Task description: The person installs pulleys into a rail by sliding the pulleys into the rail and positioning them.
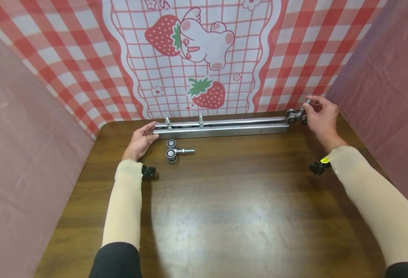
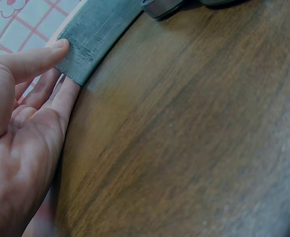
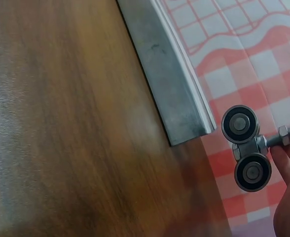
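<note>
A long metal channel track (image 1: 221, 131) lies along the back of the table, its slot facing up. Two threaded bolts (image 1: 201, 120) stick up from the slot in its left half. My left hand (image 1: 140, 141) grips the track's left end, the thumb on its front face in the left wrist view. My right hand (image 1: 323, 117) pinches the bolt of a roller trolley (image 3: 246, 148) just off the track's right end. That trolley's wheels are level with the end and, in the right wrist view, apart from it. Another roller trolley (image 1: 172, 151) lies on its side in front of the track.
The brown wooden table (image 1: 225, 216) has a rounded back-left corner. Behind it hangs a red-and-white checked cloth (image 1: 294, 58) with strawberry prints, close to the track. Pinkish cloths (image 1: 23, 135) hang at both sides.
</note>
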`<action>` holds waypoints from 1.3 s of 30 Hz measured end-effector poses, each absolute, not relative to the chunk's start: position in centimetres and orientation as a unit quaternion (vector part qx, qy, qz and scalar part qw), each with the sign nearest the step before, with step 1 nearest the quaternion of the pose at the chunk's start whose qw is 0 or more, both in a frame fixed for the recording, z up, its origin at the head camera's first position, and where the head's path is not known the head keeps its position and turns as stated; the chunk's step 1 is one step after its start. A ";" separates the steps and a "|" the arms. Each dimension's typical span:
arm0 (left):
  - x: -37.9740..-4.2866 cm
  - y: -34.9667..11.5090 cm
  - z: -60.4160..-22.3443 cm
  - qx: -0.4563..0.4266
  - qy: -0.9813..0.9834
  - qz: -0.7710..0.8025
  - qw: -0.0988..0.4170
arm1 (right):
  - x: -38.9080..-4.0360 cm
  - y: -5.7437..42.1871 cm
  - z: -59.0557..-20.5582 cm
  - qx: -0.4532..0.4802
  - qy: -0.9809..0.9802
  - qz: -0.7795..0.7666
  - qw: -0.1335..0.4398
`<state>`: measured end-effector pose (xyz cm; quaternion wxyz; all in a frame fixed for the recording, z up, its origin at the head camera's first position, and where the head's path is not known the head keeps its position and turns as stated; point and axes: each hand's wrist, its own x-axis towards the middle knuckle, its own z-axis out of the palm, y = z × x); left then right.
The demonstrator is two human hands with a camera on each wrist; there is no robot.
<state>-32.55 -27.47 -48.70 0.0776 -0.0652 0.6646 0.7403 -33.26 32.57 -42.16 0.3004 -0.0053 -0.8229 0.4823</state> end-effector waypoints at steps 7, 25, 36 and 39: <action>-32.5 -27.7 -48.8 -0.068 0.666 0.739 0.079 | -34.3 32.9 -42.5 -0.028 -0.820 0.485 0.302; -32.5 -27.7 -48.5 -0.067 0.669 0.736 0.077 | -34.1 33.2 -43.8 -0.037 -0.830 0.477 0.287; -32.8 -27.7 -49.0 -0.067 0.671 0.735 0.076 | -34.0 33.3 -45.1 -0.022 -0.839 0.463 0.283; -32.8 -27.6 -49.1 -0.067 0.671 0.735 0.074 | -34.0 33.4 -45.4 -0.021 -0.840 0.463 0.282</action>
